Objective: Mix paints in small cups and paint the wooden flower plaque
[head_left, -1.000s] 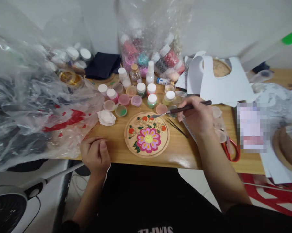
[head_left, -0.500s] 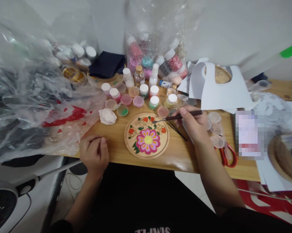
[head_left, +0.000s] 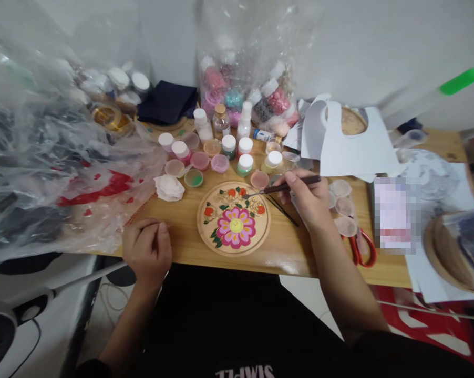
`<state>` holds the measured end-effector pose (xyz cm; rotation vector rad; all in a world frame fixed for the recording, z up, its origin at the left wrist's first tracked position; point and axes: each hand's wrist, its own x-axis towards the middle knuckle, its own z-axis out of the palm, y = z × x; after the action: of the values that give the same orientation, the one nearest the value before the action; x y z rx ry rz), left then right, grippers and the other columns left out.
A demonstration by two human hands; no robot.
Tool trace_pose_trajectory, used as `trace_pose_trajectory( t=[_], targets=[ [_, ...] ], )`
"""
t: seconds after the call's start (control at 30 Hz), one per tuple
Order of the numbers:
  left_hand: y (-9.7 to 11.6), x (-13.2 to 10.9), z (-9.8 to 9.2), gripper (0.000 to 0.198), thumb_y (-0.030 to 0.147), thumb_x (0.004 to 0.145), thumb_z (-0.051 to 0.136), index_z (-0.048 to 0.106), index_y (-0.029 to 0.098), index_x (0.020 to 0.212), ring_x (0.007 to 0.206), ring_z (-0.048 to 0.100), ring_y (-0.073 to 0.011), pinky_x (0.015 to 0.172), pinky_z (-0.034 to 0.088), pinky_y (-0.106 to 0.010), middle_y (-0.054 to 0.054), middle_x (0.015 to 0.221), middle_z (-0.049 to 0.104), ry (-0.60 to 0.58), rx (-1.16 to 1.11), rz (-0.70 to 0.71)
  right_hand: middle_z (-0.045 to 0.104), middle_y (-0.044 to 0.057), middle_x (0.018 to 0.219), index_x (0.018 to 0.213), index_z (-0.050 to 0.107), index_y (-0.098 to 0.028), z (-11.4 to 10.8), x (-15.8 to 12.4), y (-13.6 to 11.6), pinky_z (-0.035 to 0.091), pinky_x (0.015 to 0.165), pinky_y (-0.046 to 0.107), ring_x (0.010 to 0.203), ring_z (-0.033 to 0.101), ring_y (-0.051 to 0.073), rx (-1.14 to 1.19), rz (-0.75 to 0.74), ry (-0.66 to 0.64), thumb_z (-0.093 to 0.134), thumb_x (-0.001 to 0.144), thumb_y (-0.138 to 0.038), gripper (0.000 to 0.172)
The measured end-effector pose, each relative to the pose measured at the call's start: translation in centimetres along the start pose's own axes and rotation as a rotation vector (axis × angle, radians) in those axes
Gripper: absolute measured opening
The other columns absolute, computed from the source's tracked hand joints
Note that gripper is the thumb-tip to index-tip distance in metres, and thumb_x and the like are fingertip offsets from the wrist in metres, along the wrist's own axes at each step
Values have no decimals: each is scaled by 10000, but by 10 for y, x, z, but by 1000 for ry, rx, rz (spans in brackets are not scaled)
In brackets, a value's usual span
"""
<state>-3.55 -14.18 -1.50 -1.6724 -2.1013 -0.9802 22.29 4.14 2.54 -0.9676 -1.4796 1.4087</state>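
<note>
My right hand point(head_left: 308, 202) pinches the thin tool point(head_left: 288, 186), lying sideways, tip pointing left at the top edge of the flower board point(head_left: 234, 218) | board flat on tabletop point(head_left: 182, 231), closer to right hand | left hand point(head_left: 146, 252) curled shut at tabletop edge, nothing seen inside

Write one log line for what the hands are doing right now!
right hand: holds thin tool, tip over painted wooden disc | left hand: curled, resting at table edge
</note>
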Motion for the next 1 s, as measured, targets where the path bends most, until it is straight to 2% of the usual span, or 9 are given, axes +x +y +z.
trace_pose_trajectory(
  t=[0.43,0.6,0.7,0.87,1.0],
  targets=[
    [-1,-2,1,159,192,896,532,614,186,759,732,585,-206,698,452,-361,-62,733,607,27,-11,-5,579,-5,478,644,725,-236,2,0,-2,319,368,238,399,480,96,13,15,37,714,786,-566,359],
    [-1,-2,2,141,209,893,537,605,191,770,731,585,-205,703,456,-362,-64,737,619,7,-17,-42,593,-7,487,621,711,-235,0,1,0,343,374,244,398,491,103,34,10,44,714,788,-550,357],
    [-2,-3,2,134,228,888,542,601,190,775,711,576,-204,687,451,-363,-63,728,614,6,-11,-70,602,-8,503,619,692,-235,-2,3,1,351,370,244,399,496,106,86,-1,101,707,794,-516,332],
    [-3,-5,2,120,225,888,554,612,191,789,737,581,-212,715,438,-370,-66,752,627,3,-31,-80,610,-9,529,565,630,-221,-3,6,-5,345,349,234,378,480,87,151,4,235,755,728,-490,338],
    [-4,-5,3,131,233,887,553,608,198,773,733,581,-222,709,442,-378,-73,744,626,-6,-37,-81,628,-13,555,567,647,-228,-2,5,-4,341,351,225,393,480,78,158,2,235,779,722,-439,293]
  ],
)
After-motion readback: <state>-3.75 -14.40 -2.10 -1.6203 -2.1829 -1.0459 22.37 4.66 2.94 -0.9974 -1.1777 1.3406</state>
